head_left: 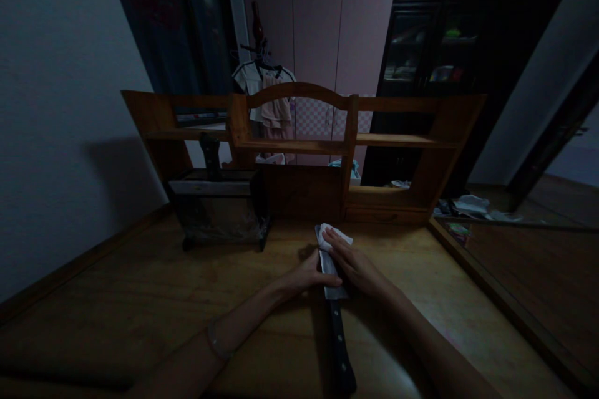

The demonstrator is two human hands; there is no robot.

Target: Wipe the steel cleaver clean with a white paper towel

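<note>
A kitchen knife (333,292) with a broad metal blade and a black riveted handle lies lengthwise over the wooden desk, its handle toward me. My left hand (312,273) is closed on the blade from the left side, thumb across the metal and the other fingers mostly hidden. My right hand (352,262) presses a folded white tissue (327,237) against the blade near its far end. A bracelet circles my left wrist.
A knife block (218,206) with a black-handled knife (211,157) in it stands at the back left. Behind the wooden desktop (262,274) rises a wooden shelf unit (299,148). A wall borders the left side; a raised edge runs along the right.
</note>
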